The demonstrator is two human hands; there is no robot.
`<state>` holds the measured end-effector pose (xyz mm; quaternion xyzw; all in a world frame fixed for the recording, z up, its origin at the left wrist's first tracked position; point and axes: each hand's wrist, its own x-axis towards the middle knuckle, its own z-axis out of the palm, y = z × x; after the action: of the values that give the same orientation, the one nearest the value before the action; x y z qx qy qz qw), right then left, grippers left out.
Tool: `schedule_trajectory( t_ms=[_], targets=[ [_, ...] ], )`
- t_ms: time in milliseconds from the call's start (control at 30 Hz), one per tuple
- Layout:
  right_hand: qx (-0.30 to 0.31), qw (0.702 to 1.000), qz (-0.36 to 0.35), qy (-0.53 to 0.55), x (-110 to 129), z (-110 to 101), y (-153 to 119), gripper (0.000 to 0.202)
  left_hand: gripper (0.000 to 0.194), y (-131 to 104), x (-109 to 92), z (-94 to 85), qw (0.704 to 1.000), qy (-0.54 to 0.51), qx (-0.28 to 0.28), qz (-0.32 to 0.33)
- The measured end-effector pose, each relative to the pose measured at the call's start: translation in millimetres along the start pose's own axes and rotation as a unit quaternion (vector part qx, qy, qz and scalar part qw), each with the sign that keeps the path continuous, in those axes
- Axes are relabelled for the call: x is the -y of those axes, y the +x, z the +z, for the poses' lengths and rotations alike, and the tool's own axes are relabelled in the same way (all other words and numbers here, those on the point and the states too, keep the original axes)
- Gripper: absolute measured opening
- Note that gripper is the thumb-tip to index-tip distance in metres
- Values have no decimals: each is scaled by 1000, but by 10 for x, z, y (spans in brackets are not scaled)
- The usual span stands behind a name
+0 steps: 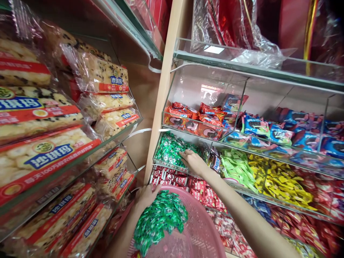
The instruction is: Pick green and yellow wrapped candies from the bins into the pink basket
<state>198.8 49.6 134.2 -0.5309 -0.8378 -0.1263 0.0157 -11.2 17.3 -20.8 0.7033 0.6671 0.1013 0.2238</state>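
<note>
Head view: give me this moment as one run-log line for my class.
left hand: at rim of pink basket | right hand: on green packets in shelf bin | basket contents: more green packets

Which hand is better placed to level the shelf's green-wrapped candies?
Probably the right hand: it is at those candies, while the left hand is at the rim of the pink basket.

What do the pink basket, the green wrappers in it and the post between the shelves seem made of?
Pink basket: probably moulded plastic, semi-matt, judging by its perforated wall. Green wrappers: glossy film or foil, given the crinkles and glints. Post: smooth wood or wood-look laminate, suggested by its pale tan colour.
</note>
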Motion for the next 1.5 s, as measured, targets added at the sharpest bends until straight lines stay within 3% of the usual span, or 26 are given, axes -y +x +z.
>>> schedule_trajectory(
  t_ms=[233,367,467,533,633,767,867,1200,1433,1500],
  targets=[
    [-4,999,-11,31,6,-51,-4,27,74,-2,-30,0,1000,18,-2,-11],
    [-93,992,-12,89,84,-223,-144,27,75,16,-11,25,1000,10,-11,-2],
    [-136,977,-47,155,283,-280,-383,28,77,19,-10,23,1000,10,-13,2],
    [-115,969,-87,201,468,-169,-581,28,77,16,-17,15,1000,13,-9,-3],
    [-23,962,-152,224,748,237,-877,27,78,10,-26,7,1000,21,-4,-10],
    [83,965,-192,159,999,865,-1161,19,78,8,-25,12,1000,22,-6,-6],
    [110,965,-207,120,1092,1139,-1265,15,79,13,-24,19,1000,22,2,-3],
    [73,969,-230,47,1282,1476,-1359,12,75,10,-55,4,1000,20,12,-6],
    [97,971,-209,60,1298,1512,-1391,8,77,11,-53,3,1000,26,9,-1],
    [114,969,-204,84,1254,1502,-1383,17,77,10,-58,3,1000,28,9,-2]
  ],
)
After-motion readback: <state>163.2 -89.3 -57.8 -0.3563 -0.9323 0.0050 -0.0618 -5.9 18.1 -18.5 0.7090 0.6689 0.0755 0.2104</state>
